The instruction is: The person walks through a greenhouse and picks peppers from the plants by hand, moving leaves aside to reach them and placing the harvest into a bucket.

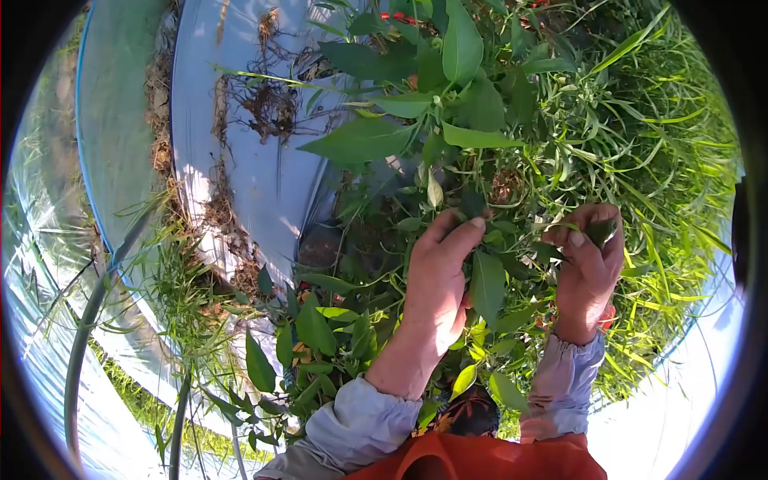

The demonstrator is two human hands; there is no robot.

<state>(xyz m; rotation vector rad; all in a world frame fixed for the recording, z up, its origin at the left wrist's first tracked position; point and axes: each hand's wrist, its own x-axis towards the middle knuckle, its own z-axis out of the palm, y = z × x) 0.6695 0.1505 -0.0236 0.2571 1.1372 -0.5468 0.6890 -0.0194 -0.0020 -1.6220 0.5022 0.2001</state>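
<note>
My left hand is closed in a pinch among the green leaves of a broad-leaved plant, with thumb and forefinger pressed together at a dark green leaf. Further right, my right hand is also closed, its fingers curled around a small dark green leaf that pokes out by the thumb. Thin stems pass between the two hands. A larger leaf hangs just beside my left hand. Fingertips on both hands are partly hidden.
Pale plastic sheeting with dry roots lies on the left. Thin hoops and clear film stand beyond it. Tall grass grows at right. Small red spots show among the leaves.
</note>
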